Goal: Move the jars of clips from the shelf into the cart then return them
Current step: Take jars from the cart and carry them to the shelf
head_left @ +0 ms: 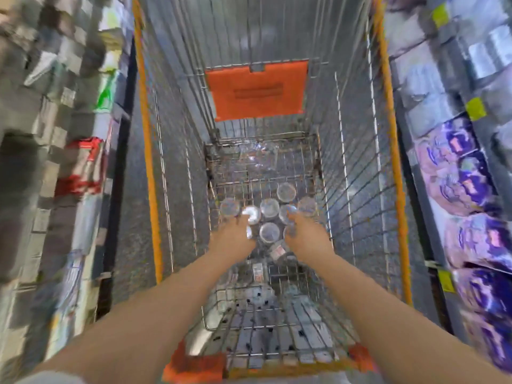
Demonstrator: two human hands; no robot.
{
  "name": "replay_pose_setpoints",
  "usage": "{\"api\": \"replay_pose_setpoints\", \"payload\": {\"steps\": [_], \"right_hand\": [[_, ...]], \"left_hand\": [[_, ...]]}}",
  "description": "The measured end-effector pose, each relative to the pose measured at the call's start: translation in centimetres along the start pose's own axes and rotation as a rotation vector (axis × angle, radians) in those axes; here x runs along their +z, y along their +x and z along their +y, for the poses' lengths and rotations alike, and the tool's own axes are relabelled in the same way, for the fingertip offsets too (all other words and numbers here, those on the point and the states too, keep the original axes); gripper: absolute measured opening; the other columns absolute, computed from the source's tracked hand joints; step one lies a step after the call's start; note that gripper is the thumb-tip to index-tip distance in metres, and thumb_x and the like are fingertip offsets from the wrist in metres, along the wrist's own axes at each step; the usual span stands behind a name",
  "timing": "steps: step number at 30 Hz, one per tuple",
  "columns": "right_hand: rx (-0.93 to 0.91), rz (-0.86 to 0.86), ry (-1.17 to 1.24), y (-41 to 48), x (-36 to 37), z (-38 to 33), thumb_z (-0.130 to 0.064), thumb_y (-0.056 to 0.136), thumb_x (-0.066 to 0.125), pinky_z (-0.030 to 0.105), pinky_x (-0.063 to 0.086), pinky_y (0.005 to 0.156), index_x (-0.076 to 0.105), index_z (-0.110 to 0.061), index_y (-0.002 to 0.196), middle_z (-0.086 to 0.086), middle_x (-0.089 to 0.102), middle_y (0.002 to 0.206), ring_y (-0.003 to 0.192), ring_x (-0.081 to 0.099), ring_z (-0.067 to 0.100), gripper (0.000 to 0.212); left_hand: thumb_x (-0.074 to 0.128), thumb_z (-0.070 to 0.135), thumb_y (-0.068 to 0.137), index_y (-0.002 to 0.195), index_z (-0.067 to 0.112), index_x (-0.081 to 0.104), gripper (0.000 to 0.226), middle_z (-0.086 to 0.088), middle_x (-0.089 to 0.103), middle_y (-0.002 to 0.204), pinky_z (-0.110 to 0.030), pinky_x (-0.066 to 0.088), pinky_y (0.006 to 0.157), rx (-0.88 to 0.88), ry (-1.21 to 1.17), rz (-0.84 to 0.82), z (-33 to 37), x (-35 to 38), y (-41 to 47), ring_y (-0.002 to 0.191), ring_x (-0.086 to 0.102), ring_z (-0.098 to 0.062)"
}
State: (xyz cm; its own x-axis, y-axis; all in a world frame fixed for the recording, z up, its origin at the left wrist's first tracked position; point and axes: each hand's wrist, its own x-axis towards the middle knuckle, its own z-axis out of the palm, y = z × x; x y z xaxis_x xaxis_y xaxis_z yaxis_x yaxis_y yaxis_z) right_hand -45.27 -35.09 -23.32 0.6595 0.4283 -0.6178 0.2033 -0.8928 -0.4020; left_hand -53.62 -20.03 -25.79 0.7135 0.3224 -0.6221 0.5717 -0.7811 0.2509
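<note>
Either side of you: shelves (69,162) packed with goods, heavily blurred; purple packs (465,176) on your right.
Cart: wire cart (151,162) with an orange rim, directly below you, between the two shelf runs.
Flap: orange flap (257,90) on the cart's far end wall, above the floor.
Jars: clear-lidded jars (270,207) stand upright in a tight cluster on the cart's wire floor, about mid-length. One tipped jar (278,252) lies on its side just nearer you, between your wrists.
Left hand: your left hand (235,236) is down at the cluster's left edge, fingertips against a bright-lidded jar (251,214). Blur hides whether the fingers wrap it or lie spread; cannot tell.
Right hand: your right hand (303,239) is down at the cluster's right side, fingers over the lids there. Grip cannot be told either.
</note>
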Motion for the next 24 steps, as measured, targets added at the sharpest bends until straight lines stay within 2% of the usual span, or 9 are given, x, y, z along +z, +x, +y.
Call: {"api": "replay_pose_setpoints", "payload": {"steps": [4,8,10,12,14,17,19,21,24], "right_hand": [[0.108,0.01,0.01,2.4,5.9,2.5,-0.028,0.09,0.05,0.038,0.042,0.082,0.038,-0.014,0.136,0.014,0.047,0.131,0.111,0.05,0.035,0.05],[0.142,-0.108,-0.006,4.1,9.4,3.4,-0.033,0.095,0.046,0.041,0.035,0.103,0.019,-0.019,0.149,0.011,0.028,0.15,0.134,0.031,0.031,0.062],[0.152,-0.148,-0.012,4.6,10.7,3.6,-0.037,0.095,0.045,0.043,0.03,0.11,0.012,-0.025,0.15,0.006,0.017,0.156,0.14,0.022,0.029,0.066],[0.152,-0.168,-0.064,5.0,11.9,3.8,-0.043,0.094,0.046,0.044,0.029,0.109,0.013,-0.026,0.15,0.004,0.014,0.157,0.14,0.02,0.028,0.067],[0.154,-0.133,-0.127,5.1,12.7,3.8,-0.044,0.093,0.048,0.044,0.03,0.106,0.021,-0.023,0.147,0.005,0.018,0.154,0.136,0.024,0.029,0.064],[0.151,-0.064,-0.188,5.7,13.3,3.6,-0.033,0.09,0.056,0.042,0.035,0.1,0.033,-0.018,0.138,0.01,0.03,0.145,0.127,0.033,0.031,0.056],[0.136,-0.058,-0.207,6.2,13.6,3.5,-0.024,0.088,0.059,0.04,0.038,0.097,0.036,-0.015,0.135,0.011,0.036,0.138,0.123,0.036,0.032,0.052],[0.132,-0.059,-0.216,6.5,13.8,3.6,-0.018,0.088,0.059,0.039,0.039,0.096,0.039,-0.015,0.132,0.012,0.038,0.133,0.12,0.037,0.031,0.049],[0.117,-0.032,-0.226,6.5,14.1,4.0,-0.016,0.087,0.06,0.039,0.04,0.095,0.043,-0.015,0.126,0.011,0.04,0.13,0.118,0.039,0.03,0.043]], "left_hand": [[0.062,0.042,0.08,0.141,0.022,0.024,0.075,-0.012,0.043,0.132,-0.041,0.039,0.099,-0.242,-0.07,-0.044,-3.3,6.8,-0.2,0.12,0.042,-0.033],[0.072,0.04,0.076,0.148,0.02,-0.004,0.106,-0.015,0.021,0.15,-0.042,0.025,0.112,-0.388,-0.136,-0.138,-4.4,10.6,0.3,0.138,0.023,-0.035],[0.07,0.026,0.082,0.148,0.017,-0.011,0.105,-0.015,0.004,0.156,-0.042,0.019,0.116,-0.445,-0.131,-0.188,-4.7,11.9,0.4,0.143,0.009,-0.033],[0.059,-0.003,0.083,0.147,0.016,-0.017,0.101,-0.015,-0.007,0.156,-0.043,0.02,0.116,-0.434,-0.056,-0.228,-5.0,12.7,0.3,0.144,0.003,-0.032],[0.052,-0.013,0.08,0.146,0.019,-0.017,0.101,-0.014,-0.001,0.156,-0.046,0.029,0.112,-0.392,-0.011,-0.228,-5.5,13.2,0.1,0.142,0.013,-0.033],[0.058,-0.001,0.085,0.148,0.015,-0.009,0.094,-0.015,0.024,0.147,-0.042,0.035,0.108,-0.352,0.038,-0.215,-5.7,13.5,0.0,0.134,0.031,-0.03],[0.061,0.009,0.087,0.148,0.013,0.004,0.084,-0.013,0.037,0.135,-0.037,0.04,0.103,-0.328,0.073,-0.207,-5.8,13.5,0.1,0.123,0.041,-0.027],[0.064,0.017,0.087,0.143,0.013,0.017,0.073,-0.012,0.041,0.129,-0.035,0.043,0.099,-0.311,0.083,-0.224,-5.9,13.3,0.1,0.115,0.046,-0.025],[0.068,0.021,0.084,0.137,0.01,0.025,0.069,-0.014,0.044,0.126,-0.034,0.045,0.094,-0.289,0.091,-0.253,-6.0,13.2,0.5,0.11,0.051,-0.026]]}}
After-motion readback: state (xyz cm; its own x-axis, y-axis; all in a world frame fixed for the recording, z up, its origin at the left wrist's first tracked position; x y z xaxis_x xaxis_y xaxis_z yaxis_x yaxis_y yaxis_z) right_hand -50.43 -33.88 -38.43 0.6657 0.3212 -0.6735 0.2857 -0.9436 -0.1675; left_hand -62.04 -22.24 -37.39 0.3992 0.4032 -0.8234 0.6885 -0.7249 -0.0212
